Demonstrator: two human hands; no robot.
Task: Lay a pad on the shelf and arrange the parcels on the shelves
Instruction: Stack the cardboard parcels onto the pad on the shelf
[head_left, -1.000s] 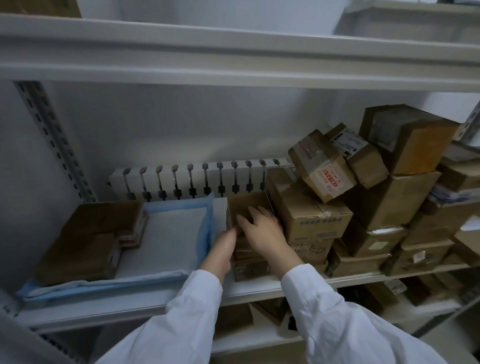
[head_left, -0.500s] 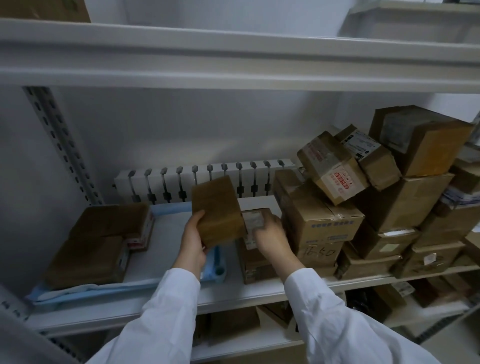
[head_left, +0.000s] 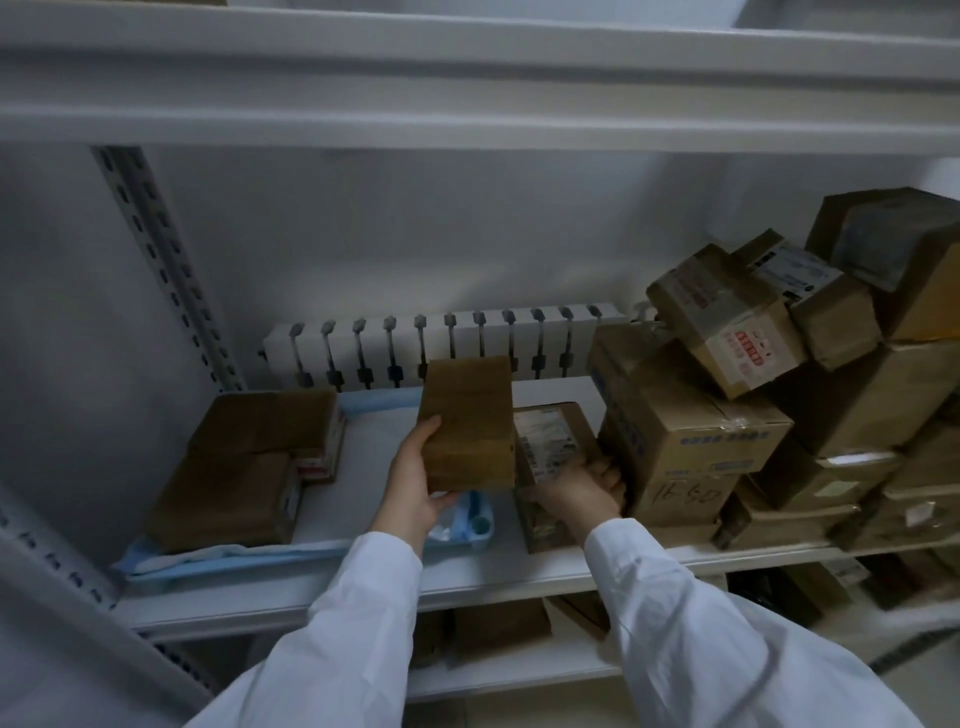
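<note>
One brown parcel (head_left: 467, 426) is held upright above the right end of the pad (head_left: 363, 452), plain cardboard with no label showing on its near face. The left hand (head_left: 415, 483) grips its lower left corner, thumb on the left edge and fingers curled under the bottom. Just beside it on the right is one labelled parcel (head_left: 550, 441), tilted, with a white printed label on top; whether the two touch I cannot tell. The right hand (head_left: 582, 488) holds that one from the right, fingers curled round its side, close against the pile (head_left: 691, 441). One more small parcel (head_left: 540, 525) sits under it on the shelf (head_left: 519, 571).

The one pad is white with a blue border, rumpled at its front right corner. Two flat parcels (head_left: 270, 421) lie on its left end, one behind the other, touching. The pile on the right holds about ten brown boxes, some tilted; an exact count is not possible. One white slotted strip (head_left: 441, 343) runs along the back, and one perforated post (head_left: 161, 265) stands at left
</note>
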